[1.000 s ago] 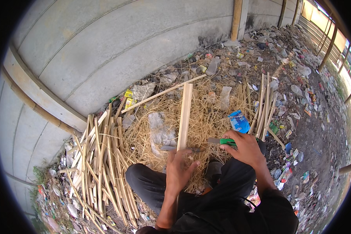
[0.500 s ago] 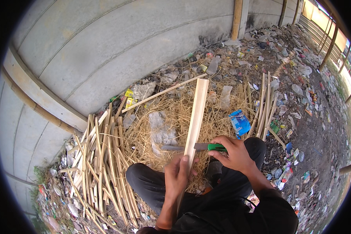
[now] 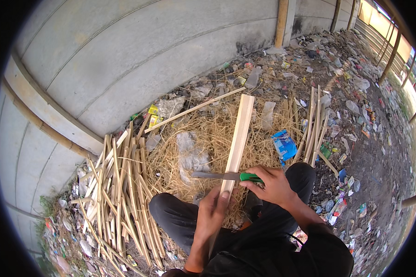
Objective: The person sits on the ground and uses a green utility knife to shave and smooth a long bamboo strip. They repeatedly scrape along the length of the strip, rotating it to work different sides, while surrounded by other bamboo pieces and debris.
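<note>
A long split-bamboo slat point(image 3: 239, 136) stands slanted up and away from my lap, its pale inner face showing. My left hand point(image 3: 211, 210) is closed around its lower part, thumb lying on the front. My right hand point(image 3: 273, 185) grips the green handle of a knife point(image 3: 209, 175). The dark blade lies crosswise over the slat, just above my left thumb, its tip reaching past the left edge. My crossed legs in dark trousers lie beneath both hands.
Shavings point(image 3: 171, 157) cover the ground ahead, around a grey stone block point(image 3: 192, 154). A pile of bamboo strips point(image 3: 118, 198) lies left; several more strips point(image 3: 313, 127) lie right, beside a blue wrapper point(image 3: 284, 145). A concrete wall point(image 3: 148, 51) stands behind. Litter is scattered about.
The slat's top has swung slightly right and turned, showing its face more broadly. My right hand has shifted a little left, and the blade now crosses the slat's front. My left hand sits slightly lower.
</note>
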The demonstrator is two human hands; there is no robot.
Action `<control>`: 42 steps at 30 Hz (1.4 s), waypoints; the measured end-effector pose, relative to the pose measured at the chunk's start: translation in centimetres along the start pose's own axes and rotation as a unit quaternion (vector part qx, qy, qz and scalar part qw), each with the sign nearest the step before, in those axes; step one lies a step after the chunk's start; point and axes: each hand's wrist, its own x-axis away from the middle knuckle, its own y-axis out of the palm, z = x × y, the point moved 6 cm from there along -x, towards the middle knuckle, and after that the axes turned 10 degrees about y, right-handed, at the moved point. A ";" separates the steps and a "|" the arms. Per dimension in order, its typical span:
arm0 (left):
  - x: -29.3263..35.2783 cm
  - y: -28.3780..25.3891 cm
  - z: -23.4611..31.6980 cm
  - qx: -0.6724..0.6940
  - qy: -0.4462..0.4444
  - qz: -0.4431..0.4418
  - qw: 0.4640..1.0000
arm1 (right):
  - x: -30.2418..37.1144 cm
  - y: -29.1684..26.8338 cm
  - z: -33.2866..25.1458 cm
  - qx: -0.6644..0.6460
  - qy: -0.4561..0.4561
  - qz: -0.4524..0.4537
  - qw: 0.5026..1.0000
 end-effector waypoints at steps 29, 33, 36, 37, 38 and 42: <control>-0.4 0.4 4.1 -0.210 0.092 0.102 0.968 | 0.1 0.7 -2.6 0.053 -0.068 0.044 0.995; -0.4 0.4 4.1 -0.226 0.092 0.093 0.965 | 0.1 0.8 -2.2 0.064 -0.075 0.060 0.993; -0.4 0.3 3.7 -0.233 0.073 0.075 0.967 | 0.1 0.8 -2.0 0.066 -0.069 0.064 0.993; -0.3 0.3 3.4 -0.233 0.070 0.073 0.967 | -0.1 0.6 -1.7 0.068 -0.065 0.082 0.992; -0.1 0.2 3.1 -0.233 0.068 0.072 0.967 | -0.4 0.1 -1.2 0.071 -0.061 0.100 0.991; 2.0 0.8 1.4 -0.225 0.043 0.047 0.972 | -4.0 -4.6 3.7 0.068 0.022 0.221 0.973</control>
